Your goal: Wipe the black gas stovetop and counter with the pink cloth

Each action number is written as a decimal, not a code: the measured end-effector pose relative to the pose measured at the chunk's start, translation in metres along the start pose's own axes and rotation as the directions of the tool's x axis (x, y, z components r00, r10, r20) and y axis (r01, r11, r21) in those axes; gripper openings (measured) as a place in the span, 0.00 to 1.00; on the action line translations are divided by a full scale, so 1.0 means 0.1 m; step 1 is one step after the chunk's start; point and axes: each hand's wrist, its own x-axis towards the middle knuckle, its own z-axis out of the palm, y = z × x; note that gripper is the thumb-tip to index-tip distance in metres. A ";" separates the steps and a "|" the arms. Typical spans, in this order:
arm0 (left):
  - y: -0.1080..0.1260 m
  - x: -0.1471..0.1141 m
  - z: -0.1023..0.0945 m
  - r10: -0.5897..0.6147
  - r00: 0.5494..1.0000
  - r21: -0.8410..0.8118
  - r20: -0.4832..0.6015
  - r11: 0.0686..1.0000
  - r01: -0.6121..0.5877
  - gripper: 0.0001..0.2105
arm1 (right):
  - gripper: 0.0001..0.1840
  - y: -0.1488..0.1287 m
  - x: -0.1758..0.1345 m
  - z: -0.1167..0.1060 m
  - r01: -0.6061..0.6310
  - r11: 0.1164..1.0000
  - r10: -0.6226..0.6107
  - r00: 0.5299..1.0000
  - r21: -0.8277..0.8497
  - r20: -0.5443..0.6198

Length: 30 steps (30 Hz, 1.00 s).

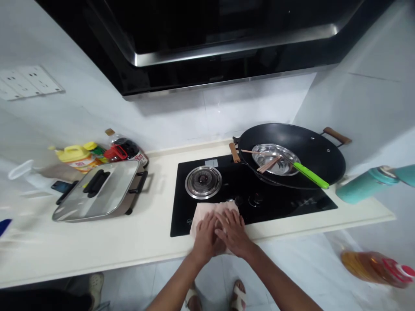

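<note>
A pale pink cloth [200, 211] lies spread over the front edge of the black glass gas stove [292, 203]. Both of my hands press flat on it, side by side, fingers pointing away from me. My left hand [205, 237] has its fingers stretched out on the cloth. Beside it, my right hand [234, 231] also lies with fingers extended, its thumb close to the left hand. Part of the cloth is hidden under the hands. Just beyond the cloth is the left burner [203, 182], with a stove knob [256, 199] to the right.
A black wok [311, 147] holds a metal bowl [275, 149], chopsticks [269, 165] and a green-handled utensil [311, 175]. An electric pan [106, 185] and bottles [129, 149] stand left. At right are a teal bottle [359, 185] and an oil jug [372, 268]. A range hood [227, 52] hangs above.
</note>
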 end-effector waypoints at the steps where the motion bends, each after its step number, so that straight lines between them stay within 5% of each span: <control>1: -0.19 -0.07 -0.08 -0.011 0.997 -0.012 -0.080 1.000 0.010 0.25 | 0.36 -0.07 0.10 0.03 -0.003 1.000 0.003 1.000 -0.008 0.018; 5: -0.90 -0.25 -0.42 -0.215 0.896 -0.006 -0.389 0.973 0.231 0.19 | 0.46 -0.38 0.46 0.10 0.121 0.992 -0.121 0.993 -0.043 0.006; 8: -1.20 -0.23 -0.51 -0.321 0.876 0.019 -0.361 0.936 0.351 0.20 | 0.46 -0.42 0.55 0.12 0.198 0.979 -0.200 0.980 -0.057 -0.021; 12: -1.28 -0.16 -0.50 -0.366 0.900 0.065 -0.236 0.918 0.390 0.22 | 0.32 0.00 0.30 0.16 0.175 0.980 -0.186 0.973 -0.091 -0.136; 17: -1.23 -0.12 -0.53 -0.393 0.899 0.089 -0.192 0.906 0.414 0.23 | 0.19 0.82 -0.26 0.06 -0.097 0.981 0.026 0.924 -0.168 -0.382; 22: -1.19 -0.08 -0.57 -0.413 0.894 0.106 -0.173 0.895 0.434 0.24 | 0.24 1.56 -0.87 -0.13 -0.462 0.883 0.329 0.737 -0.085 -0.590; 24: -1.19 -0.06 -0.57 -0.411 0.896 0.120 -0.167 0.894 0.433 0.25 | 0.27 1.82 -1.22 -0.14 -0.534 0.845 0.460 0.713 0.015 -0.529; 27: -1.20 -0.04 -0.57 -0.404 0.898 0.135 -0.176 0.894 0.428 0.25 | 0.27 2.10 -1.78 -0.15 -0.616 0.766 0.641 0.713 0.184 -0.283; 30: -1.22 -0.02 -0.55 -0.405 0.898 0.139 -0.172 0.893 0.429 0.24 | 0.32 2.26 -2.10 -0.33 -0.670 0.676 0.736 0.633 0.308 -0.238</control>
